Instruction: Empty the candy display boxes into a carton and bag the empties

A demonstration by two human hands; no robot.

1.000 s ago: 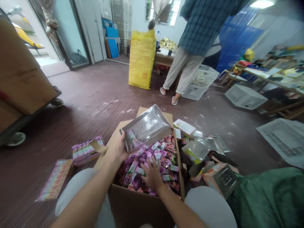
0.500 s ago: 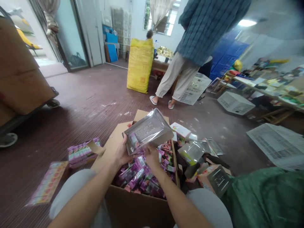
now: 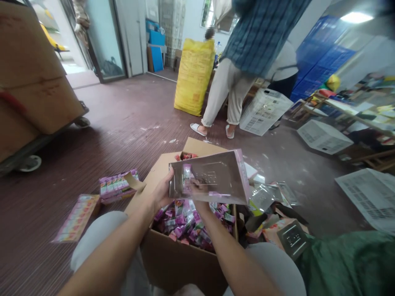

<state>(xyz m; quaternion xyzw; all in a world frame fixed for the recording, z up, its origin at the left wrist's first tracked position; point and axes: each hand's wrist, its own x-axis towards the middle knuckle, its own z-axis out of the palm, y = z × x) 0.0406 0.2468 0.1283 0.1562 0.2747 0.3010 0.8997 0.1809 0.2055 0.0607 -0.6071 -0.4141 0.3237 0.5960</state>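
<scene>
My left hand [image 3: 162,192] grips the left edge of a shiny plastic tray [image 3: 212,176] with a pink rim, held tilted above a cardboard box [image 3: 182,263] between my knees. The box is full of small purple and pink sachets [image 3: 188,226]. My right hand [image 3: 197,192] is behind the tray's clear plastic, pressing a pink sachet [image 3: 187,172] into it. Only its wrist shows clearly below the tray.
Flat pink packets [image 3: 119,186] lie on the floor to the left, loose silver trays [image 3: 293,238] and cartons to the right. A person in a checked shirt [image 3: 243,61] stands ahead by a yellow sack [image 3: 194,76]. A loaded cart [image 3: 33,94] stands left, white crates [image 3: 324,135] right.
My right hand left the sachet pile in the box and rose with a sachet to the tray. The left hand tipped the tray so its hollow side faces me.
</scene>
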